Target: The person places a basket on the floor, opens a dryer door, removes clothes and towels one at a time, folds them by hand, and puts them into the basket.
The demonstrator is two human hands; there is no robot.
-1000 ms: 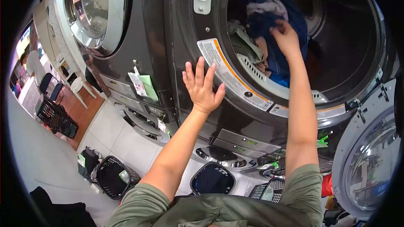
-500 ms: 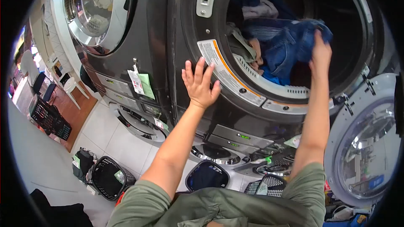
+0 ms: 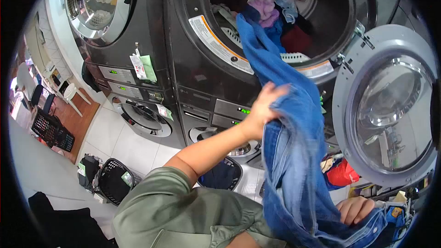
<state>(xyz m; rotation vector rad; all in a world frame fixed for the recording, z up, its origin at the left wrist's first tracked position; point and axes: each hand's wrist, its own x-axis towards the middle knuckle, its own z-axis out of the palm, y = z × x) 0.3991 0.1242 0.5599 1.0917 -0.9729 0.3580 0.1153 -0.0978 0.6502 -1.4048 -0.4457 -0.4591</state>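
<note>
My right grip [image 3: 356, 210] is pinching the blue jeans [image 3: 296, 87] at their lower end, fingers curled over the cloth, while my left grip [image 3: 268, 108] touches them higher up along one edge, too blurred for me to tell whether it pinches. The jeans hang between me and the dryer [image 3: 197, 76], their upper end reaching across the mouth of the drum [image 3: 328, 14], where a pink cloth [image 3: 261, 2] lies heaped, and the round door [image 3: 342, 124] stands open near them on the right
</note>
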